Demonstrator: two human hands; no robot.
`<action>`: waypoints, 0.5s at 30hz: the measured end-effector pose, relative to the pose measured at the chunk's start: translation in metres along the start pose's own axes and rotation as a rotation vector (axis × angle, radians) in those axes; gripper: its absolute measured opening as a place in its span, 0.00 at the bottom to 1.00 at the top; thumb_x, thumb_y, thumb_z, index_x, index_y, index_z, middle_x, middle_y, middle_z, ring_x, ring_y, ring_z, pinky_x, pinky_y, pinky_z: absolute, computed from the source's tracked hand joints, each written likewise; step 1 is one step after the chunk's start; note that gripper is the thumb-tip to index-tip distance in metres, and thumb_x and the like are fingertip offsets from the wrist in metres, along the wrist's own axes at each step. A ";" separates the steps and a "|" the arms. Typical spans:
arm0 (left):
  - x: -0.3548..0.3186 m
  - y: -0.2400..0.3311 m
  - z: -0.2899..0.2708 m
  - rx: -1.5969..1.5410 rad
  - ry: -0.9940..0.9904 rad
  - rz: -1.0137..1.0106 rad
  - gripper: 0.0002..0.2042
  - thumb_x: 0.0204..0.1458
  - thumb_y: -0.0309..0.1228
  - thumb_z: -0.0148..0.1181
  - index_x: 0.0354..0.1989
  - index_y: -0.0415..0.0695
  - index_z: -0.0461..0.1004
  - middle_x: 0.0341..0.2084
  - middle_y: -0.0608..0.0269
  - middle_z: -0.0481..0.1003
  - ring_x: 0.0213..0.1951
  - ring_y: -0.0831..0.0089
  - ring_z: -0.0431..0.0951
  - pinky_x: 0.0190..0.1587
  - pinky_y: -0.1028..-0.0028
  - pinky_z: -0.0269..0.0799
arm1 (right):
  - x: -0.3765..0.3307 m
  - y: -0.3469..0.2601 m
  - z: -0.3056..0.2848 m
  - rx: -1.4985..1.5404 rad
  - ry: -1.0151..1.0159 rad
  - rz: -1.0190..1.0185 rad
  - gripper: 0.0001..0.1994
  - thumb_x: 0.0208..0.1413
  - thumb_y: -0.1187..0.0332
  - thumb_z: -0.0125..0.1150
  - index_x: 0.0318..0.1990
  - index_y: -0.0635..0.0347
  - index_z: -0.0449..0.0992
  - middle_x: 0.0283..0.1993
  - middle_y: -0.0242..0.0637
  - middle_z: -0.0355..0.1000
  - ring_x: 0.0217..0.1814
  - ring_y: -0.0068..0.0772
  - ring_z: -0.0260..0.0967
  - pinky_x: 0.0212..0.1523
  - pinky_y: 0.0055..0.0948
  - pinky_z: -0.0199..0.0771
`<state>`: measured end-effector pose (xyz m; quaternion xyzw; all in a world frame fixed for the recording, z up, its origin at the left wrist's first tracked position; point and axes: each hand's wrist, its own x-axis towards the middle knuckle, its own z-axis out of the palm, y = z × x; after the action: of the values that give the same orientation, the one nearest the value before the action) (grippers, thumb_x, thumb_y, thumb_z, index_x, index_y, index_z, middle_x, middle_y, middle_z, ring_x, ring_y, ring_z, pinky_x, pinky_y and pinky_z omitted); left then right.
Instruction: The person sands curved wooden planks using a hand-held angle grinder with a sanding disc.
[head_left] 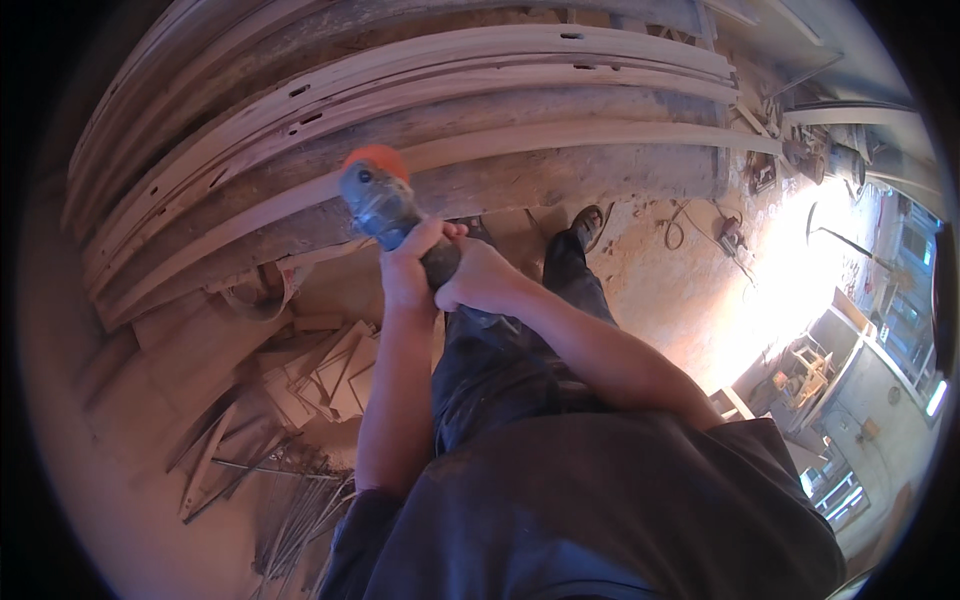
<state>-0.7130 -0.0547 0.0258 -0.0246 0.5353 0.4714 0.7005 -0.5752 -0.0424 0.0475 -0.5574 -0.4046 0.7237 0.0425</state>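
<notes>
Both my hands grip a grey power sander (378,203) with an orange disc at its head. My left hand (408,262) wraps the body just behind the head. My right hand (478,280) holds the dark rear handle. The orange disc presses against the side of a long curved wooden beam (520,180) in a stack of several bent timbers (450,80) that runs across the upper half of the view. My dark trousers and one shoe (588,226) stand right below the beam.
Offcut boards and thin strips (320,380) lie piled on the dusty floor at my lower left. A cable (700,230) and small tools lie on the floor to the right. A bright doorway with furniture (830,350) opens at far right.
</notes>
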 end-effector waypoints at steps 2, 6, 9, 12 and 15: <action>-0.002 -0.016 0.026 0.041 -0.005 -0.004 0.08 0.56 0.28 0.63 0.36 0.34 0.77 0.32 0.50 0.80 0.41 0.58 0.83 0.49 0.62 0.79 | -0.011 0.014 -0.019 -0.005 0.045 0.038 0.31 0.32 0.70 0.72 0.50 0.71 0.75 0.34 0.40 0.78 0.37 0.31 0.78 0.40 0.31 0.78; 0.000 -0.049 0.068 0.124 -0.013 -0.042 0.06 0.54 0.26 0.65 0.33 0.35 0.77 0.28 0.53 0.79 0.35 0.59 0.83 0.44 0.63 0.79 | -0.036 0.036 -0.057 0.044 0.137 0.050 0.31 0.31 0.71 0.73 0.49 0.71 0.74 0.35 0.39 0.79 0.38 0.31 0.78 0.41 0.30 0.79; -0.004 -0.072 0.101 0.188 -0.021 -0.034 0.06 0.52 0.26 0.65 0.32 0.37 0.77 0.27 0.55 0.79 0.34 0.61 0.83 0.42 0.63 0.79 | -0.051 0.055 -0.088 0.079 0.142 0.060 0.28 0.30 0.72 0.72 0.46 0.70 0.75 0.35 0.38 0.79 0.37 0.31 0.78 0.41 0.30 0.79; -0.004 -0.102 0.132 0.221 -0.038 -0.035 0.05 0.52 0.26 0.65 0.32 0.37 0.77 0.27 0.56 0.79 0.34 0.60 0.82 0.42 0.63 0.79 | -0.061 0.089 -0.117 0.217 0.141 -0.009 0.24 0.30 0.72 0.72 0.42 0.68 0.76 0.35 0.37 0.78 0.37 0.30 0.78 0.41 0.29 0.79; -0.003 -0.131 0.163 0.239 -0.054 -0.046 0.05 0.52 0.27 0.64 0.32 0.38 0.76 0.28 0.55 0.79 0.35 0.59 0.82 0.43 0.62 0.79 | -0.074 0.110 -0.154 0.123 0.133 0.001 0.32 0.29 0.66 0.74 0.49 0.68 0.75 0.39 0.45 0.81 0.45 0.40 0.82 0.48 0.34 0.81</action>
<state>-0.5042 -0.0413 0.0359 0.0595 0.5680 0.3884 0.7232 -0.3748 -0.0709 0.0273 -0.6007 -0.3556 0.7086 0.1028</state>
